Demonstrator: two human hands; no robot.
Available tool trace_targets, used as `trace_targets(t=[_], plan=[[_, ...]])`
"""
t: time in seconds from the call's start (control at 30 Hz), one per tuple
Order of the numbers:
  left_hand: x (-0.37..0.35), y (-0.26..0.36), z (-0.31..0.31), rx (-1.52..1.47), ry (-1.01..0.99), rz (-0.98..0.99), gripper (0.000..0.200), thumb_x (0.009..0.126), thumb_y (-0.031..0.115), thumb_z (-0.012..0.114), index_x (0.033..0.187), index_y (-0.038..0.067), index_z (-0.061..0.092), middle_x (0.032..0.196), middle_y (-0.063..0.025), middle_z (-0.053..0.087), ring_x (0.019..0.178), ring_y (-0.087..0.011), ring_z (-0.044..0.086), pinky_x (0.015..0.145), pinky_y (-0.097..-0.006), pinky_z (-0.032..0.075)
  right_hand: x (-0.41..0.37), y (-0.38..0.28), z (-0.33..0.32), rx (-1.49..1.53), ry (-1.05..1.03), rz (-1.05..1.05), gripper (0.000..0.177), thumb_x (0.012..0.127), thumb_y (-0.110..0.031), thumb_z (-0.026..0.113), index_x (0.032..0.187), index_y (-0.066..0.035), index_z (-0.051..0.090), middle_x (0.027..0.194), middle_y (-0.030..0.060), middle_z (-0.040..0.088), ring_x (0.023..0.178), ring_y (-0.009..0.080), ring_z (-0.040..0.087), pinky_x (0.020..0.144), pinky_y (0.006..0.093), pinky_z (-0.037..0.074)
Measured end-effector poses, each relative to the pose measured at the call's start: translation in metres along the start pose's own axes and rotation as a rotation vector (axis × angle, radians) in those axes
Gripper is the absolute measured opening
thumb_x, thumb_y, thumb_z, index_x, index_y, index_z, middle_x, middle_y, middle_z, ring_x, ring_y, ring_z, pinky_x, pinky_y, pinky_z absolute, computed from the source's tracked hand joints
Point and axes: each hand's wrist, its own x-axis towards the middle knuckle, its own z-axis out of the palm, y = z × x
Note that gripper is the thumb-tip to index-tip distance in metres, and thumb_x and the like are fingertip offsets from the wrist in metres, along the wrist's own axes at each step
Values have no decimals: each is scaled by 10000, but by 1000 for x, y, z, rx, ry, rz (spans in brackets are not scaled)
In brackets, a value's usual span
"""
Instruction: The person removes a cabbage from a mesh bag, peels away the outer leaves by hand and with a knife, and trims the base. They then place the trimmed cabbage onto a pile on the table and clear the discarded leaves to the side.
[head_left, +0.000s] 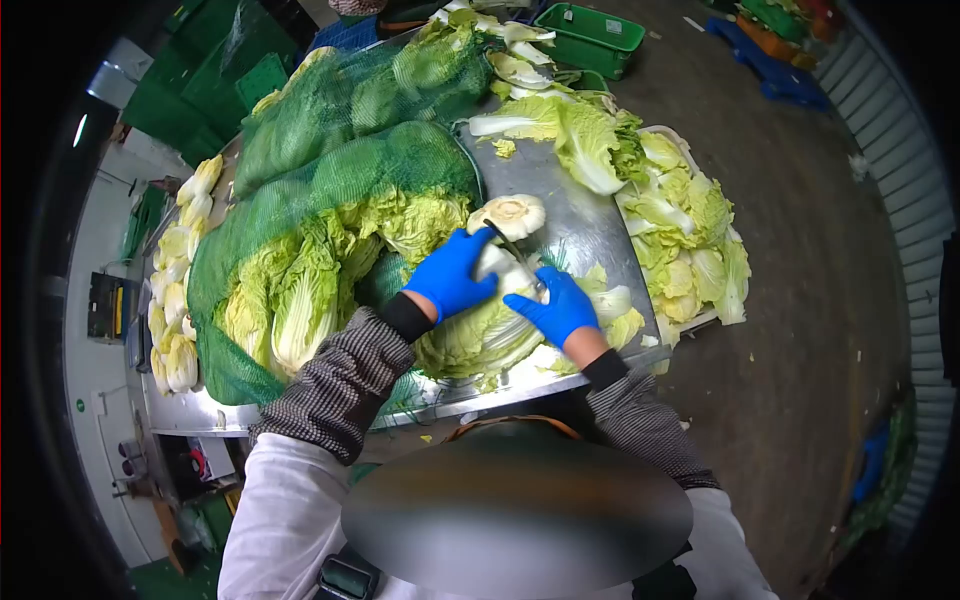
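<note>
We have the fingers of our blue-gloved right hand (560,308) closed on what looks like a slim dark knife (507,243), its far end reaching up beside our left hand (455,277). That left hand, also gloved in blue, presses on the Chinese cabbage (470,340), though we cannot tell whether its fingers grasp it. The cabbage lies right before us, near the close edge of the metal table (590,240), with a pale round base piece (510,215) just beyond our hands. To our left, a green net sack (390,165) lies open towards us, showing leafy heads (305,310) inside, and another full sack (350,105) sits behind it. At the far left we see rows of pale trimmed heads (172,290); to our right, loose leaves (690,220) heap over a light crate (700,323)
</note>
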Motion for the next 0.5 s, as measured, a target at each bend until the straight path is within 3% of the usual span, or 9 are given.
trace_targets(t=[0.1,0.13,0.17,0.23,0.3,0.37,0.43,0.47,0.5], plan=[[-16,-37,-10,-46,243,-210,673,782,171,645,1387,92,360,1198,-230,531,1065,-364,560,910,-389,461,-17,6,8,-35,-22,95,607,747,-450,716,1117,-1,543,979,189,604,899,344,601,791,391,483],[-20,-59,-14,-70,361,-270,685,786,173,649,1397,88,352,1196,-234,543,1070,-349,569,906,-384,465,-25,15,15,130,-34,173,533,756,-393,701,1081,-4,539,945,178,602,863,333,598,770,382,483],[-22,-75,-25,-132,308,-475,713,782,165,638,1412,62,322,1181,-246,559,1016,-343,599,855,-396,494,-32,28,21,293,-43,251,459,765,-336,686,1045,-7,534,911,166,599,828,321,595,749,373,482],[-36,-109,-25,114,356,-497,644,808,165,632,1379,39,362,1135,-223,585,979,-300,613,829,-373,506,-42,52,34,432,-22,308,334,769,-236,651,983,-17,516,851,146,589,768,299,584,712,362,477],[-34,-111,-27,-647,627,-472,641,791,167,676,1351,30,396,1149,-219,567,1015,-321,585,872,-392,476,-51,62,39,390,35,277,239,760,-150,609,929,-31,489,801,128,574,718,277,568,679,360,468],[-39,-82,-24,-410,620,-196,610,787,187,705,1309,18,438,1149,-209,556,1049,-335,555,902,-402,453,-58,64,42,438,59,310,210,750,-124,594,897,-48,466,802,135,571,715,285,565,670,374,460],[-63,5,-2,171,384,92,534,806,213,700,1262,25,497,1160,-187,547,1097,-341,521,922,-408,432,-57,60,41,396,78,305,209,751,-118,591,908,-50,472,806,140,571,731,298,570,677,377,461],[-73,44,-1,127,215,40,528,801,203,700,1270,50,512,1187,-187,544,1110,-337,521,937,-407,427,-54,61,42,374,86,289,206,752,-115,589,908,-49,472,809,142,571,740,305,572,683,380,461],[-80,54,14,-60,175,50,523,799,177,696,1283,81,521,1218,-184,536,1127,-344,513,955,-404,418,-52,63,44,352,95,276,204,752,-111,588,908,-49,471,811,144,571,749,312,575,689,382,462]])
